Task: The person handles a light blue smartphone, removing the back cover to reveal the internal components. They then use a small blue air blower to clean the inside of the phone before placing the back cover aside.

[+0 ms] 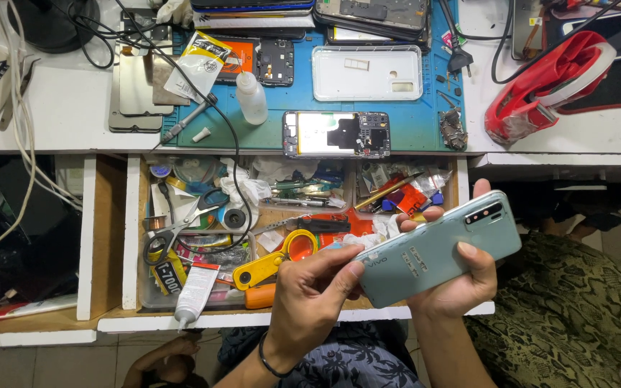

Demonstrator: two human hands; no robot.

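A: Where is the phone, and who has it?

B: The pale green phone (pixel 436 248) lies back-up in the right hand (pixel 461 276), low and right of centre. The palm cups it from underneath, the thumb presses its near long edge, and fingertips show past its far edge at about 11 o'clock. Its camera end points toward 2 o'clock.

A: And the left hand?

B: The left hand (pixel 310 294) sits at 9 o'clock from the phone, fingers drawn together, their tips pinched on the phone's lower left corner. Whether anything small sits between those fingertips I cannot tell. A dark band circles that wrist.

A: What lies just beyond the hands?

B: An open drawer (pixel 132 237), crowded. A yellow and orange tool (pixel 274 262) lies at 10 o'clock from the left hand, a white glue tube (pixel 195 291) at 9 o'clock near the drawer's front edge, and scissors (pixel 181 226) farther left, toward 10 o'clock.

A: And farther up?

B: A blue work mat (pixel 411 118) on the white bench. At its near edge, at 12 o'clock from the left hand, lies an opened phone (pixel 336 134) with its insides showing. Beyond it sits a clear phone case (pixel 366 73), with a small clear bottle (pixel 251 97) to its left. A red tape dispenser (pixel 548 86) stands at 1 o'clock from the held phone, off the mat
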